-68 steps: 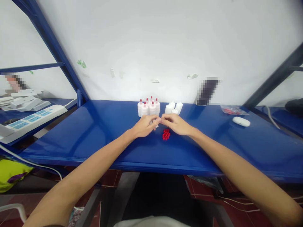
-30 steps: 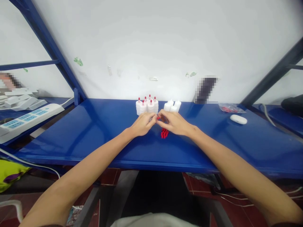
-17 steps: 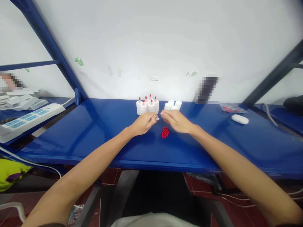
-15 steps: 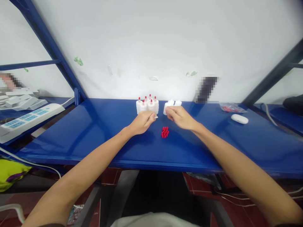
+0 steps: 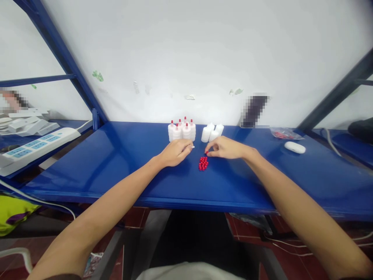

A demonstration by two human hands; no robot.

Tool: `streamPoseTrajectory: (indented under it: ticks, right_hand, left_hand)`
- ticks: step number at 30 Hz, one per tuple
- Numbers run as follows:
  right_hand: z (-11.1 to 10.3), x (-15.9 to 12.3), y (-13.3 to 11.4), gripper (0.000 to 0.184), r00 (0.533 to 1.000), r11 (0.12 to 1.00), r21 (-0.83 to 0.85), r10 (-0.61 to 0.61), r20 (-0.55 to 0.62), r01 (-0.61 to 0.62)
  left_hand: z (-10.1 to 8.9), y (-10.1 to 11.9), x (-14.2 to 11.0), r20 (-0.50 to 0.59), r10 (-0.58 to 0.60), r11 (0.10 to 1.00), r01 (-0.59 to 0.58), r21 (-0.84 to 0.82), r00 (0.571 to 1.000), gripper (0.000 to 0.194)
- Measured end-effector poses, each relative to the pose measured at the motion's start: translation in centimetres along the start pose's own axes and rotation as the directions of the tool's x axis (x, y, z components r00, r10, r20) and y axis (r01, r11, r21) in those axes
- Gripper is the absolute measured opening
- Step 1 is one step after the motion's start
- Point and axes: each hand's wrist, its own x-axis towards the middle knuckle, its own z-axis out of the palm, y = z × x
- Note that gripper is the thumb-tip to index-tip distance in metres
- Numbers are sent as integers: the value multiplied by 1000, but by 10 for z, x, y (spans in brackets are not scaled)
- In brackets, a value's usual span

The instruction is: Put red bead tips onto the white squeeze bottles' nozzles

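My left hand (image 5: 175, 153) is closed, with a thin white nozzle tip (image 5: 192, 147) poking out past the thumb. It looks like the end of a white squeeze bottle, whose body is hidden in the fist. My right hand (image 5: 224, 147) pinches a small red cap (image 5: 206, 152) between thumb and fingertips. Just below it lies a pile of red caps (image 5: 203, 164). Behind my left hand stand several white bottles with red caps (image 5: 186, 133), close together. White bottles without red caps (image 5: 206, 134) stand behind my right hand.
The blue table (image 5: 122, 163) runs up to a white wall. At the right lie a plastic bag with red pieces (image 5: 285, 133) and a white oval case (image 5: 295, 147). A power strip (image 5: 43, 147) and white boxes (image 5: 32, 123) lie to the left beyond the blue frame.
My right hand was at the nozzle, drew away toward the uncapped bottles, then came down to the pile, now pinching a red cap. My left hand stays nearly still, the white tip showing.
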Motion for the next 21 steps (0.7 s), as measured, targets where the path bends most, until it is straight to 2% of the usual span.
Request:
streamPoseTrajectory:
  ticks: [12,17,21]
  right_hand:
    - [1,0,3,31,1000,1000,12,-3,8,3]
    - [1,-1,0,31,998,996,68,-64,4,63]
    - [1,-1,-2,32,998,998,10,-59,-30,59]
  left_hand:
    - [0,1,1,38,-26,1000,26,11,999,30]
    - [-1,1,1,45,-27,999,26,19,999,30]
    - [-1,2,1,49,-27,999,26,25,998,30]
